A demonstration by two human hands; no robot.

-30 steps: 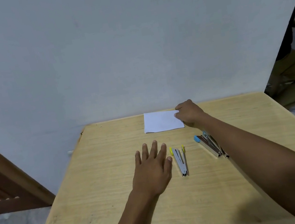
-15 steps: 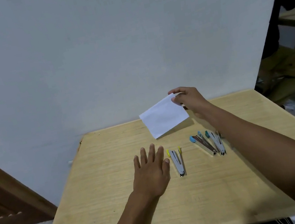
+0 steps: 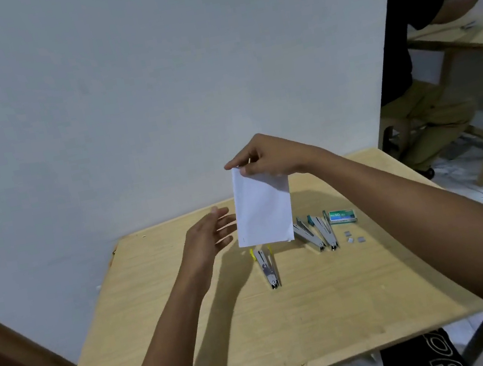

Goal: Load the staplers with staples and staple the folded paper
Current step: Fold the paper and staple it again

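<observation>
Head view: right hand (image 3: 268,157) pinches smooth white folded paper (image 3: 263,211); left hand (image 3: 208,240) hovers, fingers straight.

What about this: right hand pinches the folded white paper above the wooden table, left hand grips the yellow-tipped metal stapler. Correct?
Wrong about the left hand: in the head view it is open beside the folded white paper, holding nothing, and the yellow-tipped metal stapler lies untouched on the wooden table. The right hand does pinch the paper above the table.
</observation>
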